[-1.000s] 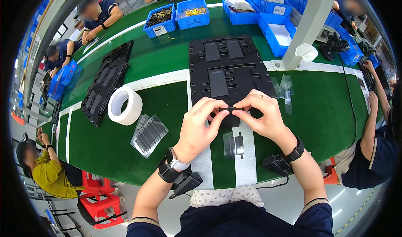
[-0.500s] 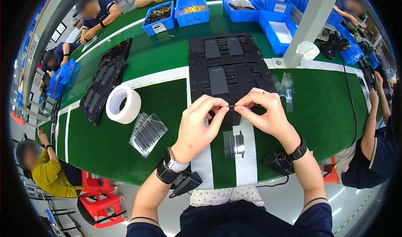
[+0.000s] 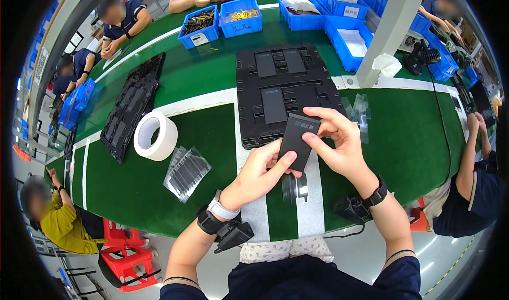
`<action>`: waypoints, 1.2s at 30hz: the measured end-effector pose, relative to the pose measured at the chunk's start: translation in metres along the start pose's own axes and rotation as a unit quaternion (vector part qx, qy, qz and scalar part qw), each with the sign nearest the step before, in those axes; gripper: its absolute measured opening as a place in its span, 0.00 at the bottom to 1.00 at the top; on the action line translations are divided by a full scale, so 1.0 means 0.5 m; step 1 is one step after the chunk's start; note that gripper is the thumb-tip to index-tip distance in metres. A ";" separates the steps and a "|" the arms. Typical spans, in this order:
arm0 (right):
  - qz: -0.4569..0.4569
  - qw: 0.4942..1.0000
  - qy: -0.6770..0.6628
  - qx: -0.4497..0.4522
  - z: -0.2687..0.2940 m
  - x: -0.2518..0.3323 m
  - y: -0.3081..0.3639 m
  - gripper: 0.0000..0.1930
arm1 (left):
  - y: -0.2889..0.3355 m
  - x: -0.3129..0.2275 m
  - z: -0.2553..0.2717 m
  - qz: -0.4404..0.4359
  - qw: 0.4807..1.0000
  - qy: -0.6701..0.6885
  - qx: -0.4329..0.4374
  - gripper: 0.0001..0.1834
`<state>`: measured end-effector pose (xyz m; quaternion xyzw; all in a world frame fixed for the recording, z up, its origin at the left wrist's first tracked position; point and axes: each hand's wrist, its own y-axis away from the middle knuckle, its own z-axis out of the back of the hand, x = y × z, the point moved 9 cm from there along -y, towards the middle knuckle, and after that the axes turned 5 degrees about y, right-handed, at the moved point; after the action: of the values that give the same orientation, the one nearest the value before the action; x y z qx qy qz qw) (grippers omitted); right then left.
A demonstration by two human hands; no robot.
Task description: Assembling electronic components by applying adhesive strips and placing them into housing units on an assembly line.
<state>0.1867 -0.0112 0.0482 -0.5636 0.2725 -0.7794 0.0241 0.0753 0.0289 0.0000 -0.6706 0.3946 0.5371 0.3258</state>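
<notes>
A flat black battery (image 3: 297,146) is tilted between my two hands, its broad face turned up with small print near the far end. My left hand (image 3: 260,174) grips its lower left part, thumb across the face and fingers underneath. On the far right side, my right hand (image 3: 342,147) has its thumb on the face and the index finger reaching over the top corner. Just beyond lies a black moulded tray (image 3: 250,126) with several similar batteries in its pockets. Partly hidden below the hands, a small dark strip on clear film (image 3: 302,187) rests on the table.
A white tape roll (image 3: 165,141) and clear sheets with dark strips (image 3: 186,174) lie at left, near another black tray (image 3: 112,128). Clear film pieces (image 3: 362,112) sit right of the near tray. Blue bins (image 3: 241,28) and a metal post (image 3: 389,35) stand farther back. Several people sit around.
The battery, held edge-on at my fingertips before, has been turned so its broad face shows. My left hand has shifted its grip to the lower part, and my right hand to the upper right.
</notes>
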 end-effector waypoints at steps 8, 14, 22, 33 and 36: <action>0.002 1.000 -0.005 0.019 0.001 -0.002 0.000 0.18 | 0.004 -0.015 -0.011 -0.002 0.999 -0.033 0.004 0.15; 0.019 0.999 -0.036 0.015 0.006 0.002 -0.001 0.16 | 0.003 -0.018 -0.018 0.002 1.000 0.023 0.018 0.15; -0.041 0.902 -0.404 0.149 -0.037 -0.021 -0.003 0.13 | 0.012 -0.007 -0.040 0.050 0.993 0.070 0.076 0.15; -0.127 0.861 -0.464 0.166 -0.057 -0.030 0.011 0.18 | 0.012 -0.009 -0.052 0.023 0.996 0.033 0.081 0.14; -0.065 0.908 -0.386 0.152 -0.021 0.023 0.004 0.22 | 0.009 -0.012 -0.035 -0.028 0.989 -0.127 0.076 0.13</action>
<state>0.1724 -0.0125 0.0551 -0.8265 0.0831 -0.5328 0.1619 0.0787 0.0127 0.0093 -0.5810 0.3708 0.5772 0.4378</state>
